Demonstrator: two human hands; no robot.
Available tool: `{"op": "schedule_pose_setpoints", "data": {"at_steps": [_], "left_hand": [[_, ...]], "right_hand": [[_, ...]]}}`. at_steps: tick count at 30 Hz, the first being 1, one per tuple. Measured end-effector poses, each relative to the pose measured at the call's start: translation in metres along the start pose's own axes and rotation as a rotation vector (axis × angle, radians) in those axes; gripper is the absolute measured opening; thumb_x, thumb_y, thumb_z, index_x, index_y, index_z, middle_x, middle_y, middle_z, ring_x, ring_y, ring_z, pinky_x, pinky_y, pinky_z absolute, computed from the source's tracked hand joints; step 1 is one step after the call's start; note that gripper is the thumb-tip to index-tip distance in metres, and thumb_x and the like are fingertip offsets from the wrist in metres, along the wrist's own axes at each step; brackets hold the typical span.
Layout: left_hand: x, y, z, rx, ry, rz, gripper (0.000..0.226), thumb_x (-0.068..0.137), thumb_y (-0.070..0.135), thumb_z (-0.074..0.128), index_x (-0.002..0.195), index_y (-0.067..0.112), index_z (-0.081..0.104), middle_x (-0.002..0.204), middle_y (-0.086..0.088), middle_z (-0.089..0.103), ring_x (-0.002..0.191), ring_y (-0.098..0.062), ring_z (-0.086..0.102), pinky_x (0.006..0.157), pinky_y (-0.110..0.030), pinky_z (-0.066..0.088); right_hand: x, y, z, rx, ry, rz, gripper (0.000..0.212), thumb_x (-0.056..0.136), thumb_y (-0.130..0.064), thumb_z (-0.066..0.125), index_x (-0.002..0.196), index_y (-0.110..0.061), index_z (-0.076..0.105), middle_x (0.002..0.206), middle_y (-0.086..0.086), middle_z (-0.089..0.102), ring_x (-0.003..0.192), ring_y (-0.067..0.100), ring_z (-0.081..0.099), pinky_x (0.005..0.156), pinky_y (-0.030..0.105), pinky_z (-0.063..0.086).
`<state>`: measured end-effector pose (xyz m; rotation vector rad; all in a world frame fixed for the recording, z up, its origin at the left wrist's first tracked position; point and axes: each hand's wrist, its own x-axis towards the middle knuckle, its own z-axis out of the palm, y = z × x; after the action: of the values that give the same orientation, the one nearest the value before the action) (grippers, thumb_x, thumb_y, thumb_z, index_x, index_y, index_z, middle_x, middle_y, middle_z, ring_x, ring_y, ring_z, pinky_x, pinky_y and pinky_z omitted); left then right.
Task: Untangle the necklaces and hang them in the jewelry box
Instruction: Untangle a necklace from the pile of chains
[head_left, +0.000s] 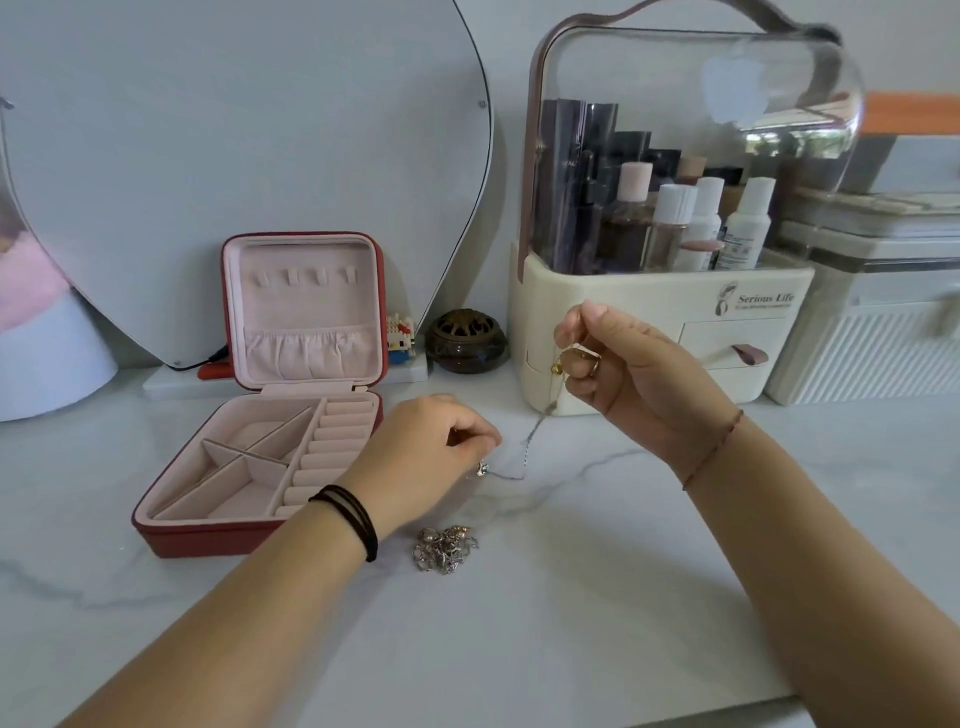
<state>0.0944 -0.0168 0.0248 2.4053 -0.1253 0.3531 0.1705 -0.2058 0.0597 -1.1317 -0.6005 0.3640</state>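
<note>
1 chain (silver), left hand to right hand

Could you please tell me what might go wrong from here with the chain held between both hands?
1. The thin chain spans the left hand and the raised right hand; a hard pull may tighten a knot or snap it.
2. The pile lies close by the left wrist; the slack chain might snag on it.
3. The hooks in the lid of the box are small; a loose grip could drop the chain.
</note>
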Motion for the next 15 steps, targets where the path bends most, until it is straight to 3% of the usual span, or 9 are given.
{"op": "schedule_pose_setpoints", "data": {"at_steps": [3, 7, 11, 15], "left_hand": [[0.0, 0.004, -0.001, -0.176, -0.001, -0.028, 0.015, 0.085, 0.019, 0.066, 0.098, 0.026, 0.072, 0.096, 0.014, 0.068, 0.084, 0.003, 0.06, 0.077, -0.008, 0.044], [0.0, 0.012, 0.0, -0.578, -0.1, -0.079, 0.027, 0.086, 0.011, 0.064, 0.111, 0.022, 0.064, 0.111, 0.008, 0.068, 0.103, 0.002, 0.061, 0.09, -0.009, 0.044], [-0.001, 0.019, 0.007, -0.699, -0.181, -0.118, 0.026, 0.085, 0.008, 0.065, 0.11, 0.014, 0.065, 0.104, 0.001, 0.072, 0.095, -0.002, 0.066, 0.079, -0.009, 0.046], [-0.001, 0.019, 0.012, -0.705, -0.201, -0.137, 0.011, 0.084, 0.009, 0.065, 0.094, 0.013, 0.07, 0.084, -0.004, 0.075, 0.081, -0.008, 0.067, 0.074, -0.014, 0.05]], "right_hand": [[0.001, 0.004, 0.004, 0.017, -0.035, 0.026, 0.019, 0.09, -0.027, 0.051, 0.079, -0.015, 0.062, 0.073, 0.0, 0.053, 0.057, 0.008, 0.043, 0.053, 0.017, 0.035], [0.001, 0.007, 0.01, 0.037, -0.066, 0.057, 0.024, 0.092, -0.025, 0.048, 0.078, -0.015, 0.065, 0.068, -0.001, 0.052, 0.055, 0.007, 0.042, 0.053, 0.016, 0.037], [0.001, 0.006, 0.014, 0.078, -0.111, 0.078, 0.025, 0.092, -0.026, 0.047, 0.079, -0.016, 0.065, 0.067, -0.002, 0.052, 0.054, 0.007, 0.041, 0.054, 0.017, 0.036], [0.001, 0.005, 0.014, 0.097, -0.141, 0.076, 0.023, 0.091, -0.027, 0.047, 0.08, -0.017, 0.064, 0.067, -0.003, 0.052, 0.055, 0.007, 0.041, 0.054, 0.018, 0.036]]}}
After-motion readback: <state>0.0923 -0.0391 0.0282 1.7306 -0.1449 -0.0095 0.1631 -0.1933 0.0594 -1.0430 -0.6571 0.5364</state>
